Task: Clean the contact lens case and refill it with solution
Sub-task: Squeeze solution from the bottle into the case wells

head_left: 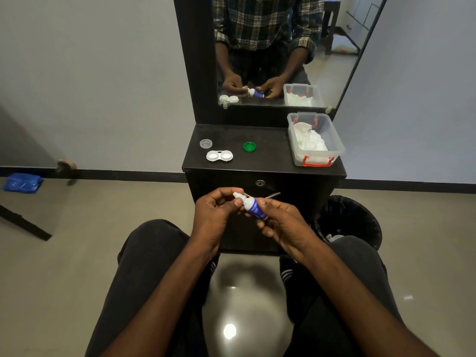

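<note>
A small blue-and-white solution bottle (254, 207) lies tilted between my hands, in front of the black dresser. My right hand (282, 222) grips its blue body. My left hand (215, 210) pinches the white cap end (238, 195) at the bottle's top. The white contact lens case (219, 156) rests open on the dresser top (268, 155), both wells uncovered. A clear round lid (206, 143) lies just behind it, and a green lid (249, 146) lies to its right.
A clear plastic box (318, 161) with red latches, holding white tissue, stands at the dresser's right end. A mirror (283, 47) rises behind. A black waste bin (347, 220) stands on the floor to the right. My knees flank the dresser front.
</note>
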